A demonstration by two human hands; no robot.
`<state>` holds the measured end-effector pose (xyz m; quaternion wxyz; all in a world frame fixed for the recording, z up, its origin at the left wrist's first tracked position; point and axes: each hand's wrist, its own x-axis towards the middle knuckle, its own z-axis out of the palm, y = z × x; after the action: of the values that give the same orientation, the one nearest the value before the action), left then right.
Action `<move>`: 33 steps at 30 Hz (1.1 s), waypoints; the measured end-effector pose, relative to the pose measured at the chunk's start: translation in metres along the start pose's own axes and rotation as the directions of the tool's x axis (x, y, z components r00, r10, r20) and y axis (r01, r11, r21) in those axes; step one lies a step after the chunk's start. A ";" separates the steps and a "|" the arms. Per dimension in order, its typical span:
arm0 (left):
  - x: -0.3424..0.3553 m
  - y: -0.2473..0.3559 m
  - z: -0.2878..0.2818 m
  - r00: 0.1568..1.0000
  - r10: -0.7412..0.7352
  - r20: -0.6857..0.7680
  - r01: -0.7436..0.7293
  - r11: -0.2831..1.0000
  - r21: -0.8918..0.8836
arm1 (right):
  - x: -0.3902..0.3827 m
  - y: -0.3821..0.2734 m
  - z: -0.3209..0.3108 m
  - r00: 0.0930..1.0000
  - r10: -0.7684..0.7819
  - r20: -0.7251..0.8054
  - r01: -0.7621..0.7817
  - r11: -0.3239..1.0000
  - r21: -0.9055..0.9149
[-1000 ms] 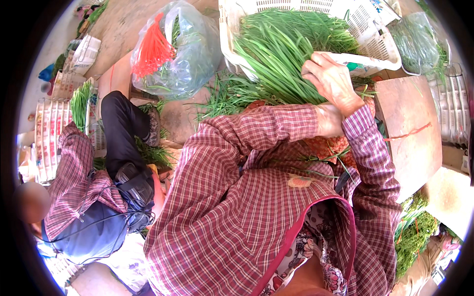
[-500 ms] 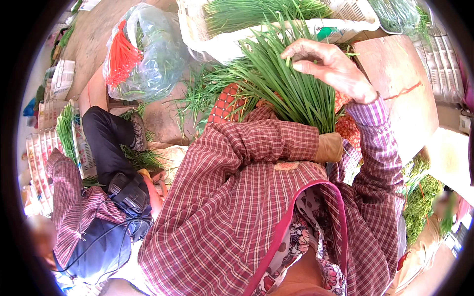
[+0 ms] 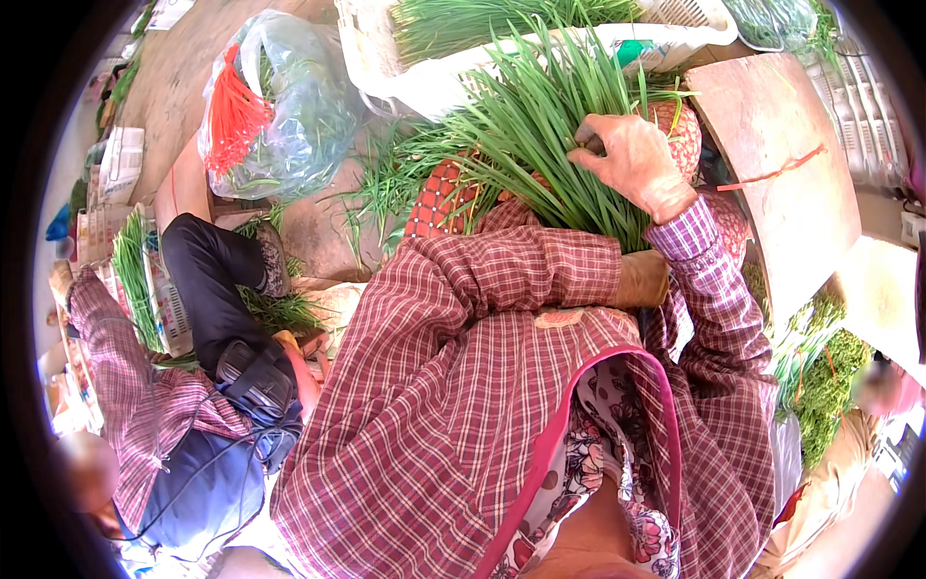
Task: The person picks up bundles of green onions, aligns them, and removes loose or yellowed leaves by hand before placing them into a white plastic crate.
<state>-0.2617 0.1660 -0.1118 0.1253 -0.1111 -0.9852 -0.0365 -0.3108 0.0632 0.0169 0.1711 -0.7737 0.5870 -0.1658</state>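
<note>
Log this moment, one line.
right hand: over green leaves | left hand: mostly hidden at leaves' lower end | ahead: white crate with greens

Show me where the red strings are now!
In the head view's upper left, the bunch of red strings is against the left side of the clear plastic bag, left of the white crate.

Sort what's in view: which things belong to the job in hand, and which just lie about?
In the job: right hand, left hand (mostly hidden), green bunch, probably crate.

Apparently lying about: clear bag, loose stalks, board, green heap.
</note>
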 end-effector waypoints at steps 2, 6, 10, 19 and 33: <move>0.001 0.001 0.003 1.000 -0.013 -0.023 0.014 1.000 0.025 | -0.003 0.004 0.003 1.000 -0.006 -0.031 0.007 1.000 0.010; 0.002 0.003 -0.001 0.996 -0.005 0.086 0.001 0.999 0.050 | -0.009 0.009 0.004 0.993 -0.033 -0.118 0.041 0.997 0.068; 0.000 0.001 -0.014 0.992 0.012 0.128 -0.015 1.000 0.021 | -0.013 0.016 0.003 0.982 -0.043 -0.183 0.083 0.972 0.220; 0.002 0.004 0.014 0.997 0.076 -0.006 -0.076 0.995 -0.071 | 0.016 -0.001 -0.016 0.949 0.238 -0.207 0.007 0.639 0.769; -0.005 0.000 -0.008 0.997 0.074 -0.020 -0.074 0.997 0.012 | -0.007 0.005 0.004 0.998 -0.059 0.020 0.055 0.986 0.156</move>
<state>-0.2554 0.1646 -0.1049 0.1371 -0.1465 -0.9793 -0.0274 -0.3154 0.0693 0.0107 0.2334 -0.7765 0.5476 -0.2064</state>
